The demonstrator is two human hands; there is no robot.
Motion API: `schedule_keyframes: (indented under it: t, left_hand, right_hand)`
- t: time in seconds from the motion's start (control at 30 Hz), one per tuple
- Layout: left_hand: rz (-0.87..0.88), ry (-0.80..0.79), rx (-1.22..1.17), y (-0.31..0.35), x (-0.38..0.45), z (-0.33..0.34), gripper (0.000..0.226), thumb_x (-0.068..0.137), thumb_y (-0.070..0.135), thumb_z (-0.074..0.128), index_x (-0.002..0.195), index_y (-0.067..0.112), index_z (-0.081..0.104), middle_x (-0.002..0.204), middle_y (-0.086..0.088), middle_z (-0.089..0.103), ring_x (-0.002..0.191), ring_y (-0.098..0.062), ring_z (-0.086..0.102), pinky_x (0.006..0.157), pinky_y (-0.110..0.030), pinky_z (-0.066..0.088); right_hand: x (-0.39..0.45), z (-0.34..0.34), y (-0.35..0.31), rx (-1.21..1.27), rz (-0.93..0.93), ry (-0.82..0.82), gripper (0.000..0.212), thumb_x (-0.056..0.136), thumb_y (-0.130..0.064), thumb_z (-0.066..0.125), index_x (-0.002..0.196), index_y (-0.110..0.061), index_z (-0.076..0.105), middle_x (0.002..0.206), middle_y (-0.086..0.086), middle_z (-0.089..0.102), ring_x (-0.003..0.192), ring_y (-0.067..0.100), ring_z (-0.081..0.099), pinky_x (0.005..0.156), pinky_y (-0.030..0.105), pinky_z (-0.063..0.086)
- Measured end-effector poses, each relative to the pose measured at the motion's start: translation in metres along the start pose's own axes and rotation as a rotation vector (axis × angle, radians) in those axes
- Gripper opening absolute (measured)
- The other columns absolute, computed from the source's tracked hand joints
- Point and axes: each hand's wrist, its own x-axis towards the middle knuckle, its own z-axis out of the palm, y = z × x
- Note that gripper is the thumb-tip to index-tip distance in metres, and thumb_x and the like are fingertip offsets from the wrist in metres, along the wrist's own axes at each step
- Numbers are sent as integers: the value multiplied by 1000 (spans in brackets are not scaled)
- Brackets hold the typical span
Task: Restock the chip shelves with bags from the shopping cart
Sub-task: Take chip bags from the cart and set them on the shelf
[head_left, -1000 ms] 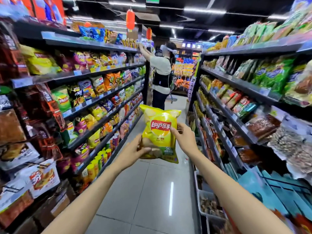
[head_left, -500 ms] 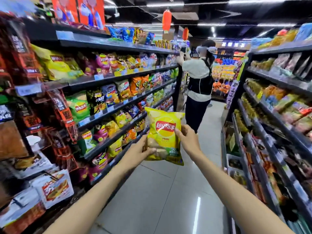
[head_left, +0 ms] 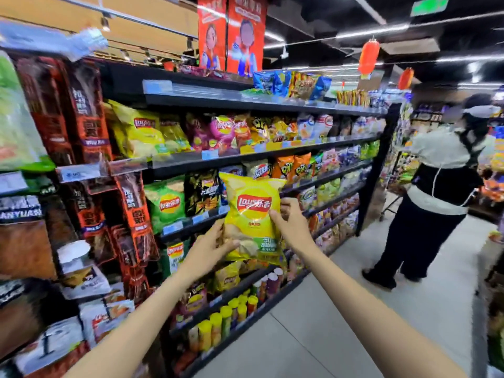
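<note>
The person holds one glossy yellow chip bag with a red logo (head_left: pixel 252 219) in front of the dark metal chip shelves (head_left: pixel 261 156) on their left side, upright and facing the camera, not yet resting on any shelf. It hangs in the air just before the middle tiers, overlapping the row that holds a green chip bag (head_left: pixel 166 203) and a black-and-yellow snack bag (head_left: pixel 203 193). Judging by this, the current bag is mid-delivery: carried to the aisle but not placed. The shelves already look well filled with bags, and rows of tall snack canisters (head_left: pixel 218 323) stand on the lowest tier. The shopping cart is not in view, so how many bags remain cannot be told.

Both arms reach forward and slightly left, elbows loosely bent. The left hand (head_left: pixel 210 246) grips the bag's lower left corner, thumb on the front, fingers behind. The right hand (head_left: pixel 290 225) clasps the right edge near mid-height, fingers curled round it. Further down the aisle another person in a white top and black trousers (head_left: pixel 433 192) stands facing the far shelving.
</note>
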Motion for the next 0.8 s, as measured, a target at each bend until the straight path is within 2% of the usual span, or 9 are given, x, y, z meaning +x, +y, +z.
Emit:
schedule_keyframes:
  t: [0.1,0.13,0.2,0.27,0.37,0.47,0.57,0.73,0.8]
  left_hand:
    - [-50,72,-26,-4,27,-16,82,88,55,61,153,20,25,129,13,49,121,-6,47,100,-35,44]
    - [-70,91,-44,-8,37,-23,77,90,49,63,152,23,26,132,13,44,124,-6,42,104,-34,42]
    - [-78,161,-55,-22,60,-39,83,83,63,66,150,30,31,139,10,51,128,-11,49,108,-41,43]
    - [-82,202,-40,-42,84,-53,89,75,75,64,148,35,33,131,7,63,120,-14,59,102,-47,48]
    - [-100,268,-21,-49,122,-75,83,77,73,62,145,33,38,134,9,60,121,-13,57,103,-46,46]
    - [-118,345,55,-50,163,-100,91,71,78,56,146,30,37,130,4,60,119,-16,56,101,-44,46]
    - [-104,366,65,-59,203,-125,98,65,88,51,143,29,42,124,2,65,112,-14,62,98,-43,50]
    - [-141,421,92,-76,250,-156,89,81,76,54,148,20,39,132,1,59,121,-17,57,104,-37,45]
    - [-174,457,106,-79,265,-166,80,89,63,56,150,17,35,137,-1,55,127,-20,52,103,-30,39]
  right_hand:
    - [47,21,2,53,-50,-55,34,98,-30,59,125,-18,42,116,-2,57,110,18,58,93,36,50]
    - [62,28,0,70,-62,-72,34,98,-30,59,126,-17,42,114,-5,57,111,18,58,96,38,48]
    - [92,42,-5,91,-95,-113,33,99,-30,58,126,-18,42,110,-13,55,113,17,56,97,36,45]
    - [122,56,-11,107,-123,-162,34,100,-27,57,129,-17,42,110,-13,56,110,15,57,95,35,48]
    - [174,79,-17,110,-197,-192,38,100,-25,55,135,-19,42,120,-5,59,112,15,58,96,41,50]
    - [227,99,-26,100,-255,-217,46,101,-24,53,145,-20,39,134,-6,49,122,11,49,98,31,43]
    - [279,118,-33,82,-293,-234,53,100,-24,54,150,-17,35,134,-6,42,122,6,40,98,25,35]
    - [348,152,-43,68,-337,-291,56,100,-31,54,151,-16,34,131,-8,39,121,6,38,103,24,32]
    - [368,165,-49,98,-355,-320,59,99,-34,55,151,-15,35,136,-5,45,124,11,45,109,33,38]
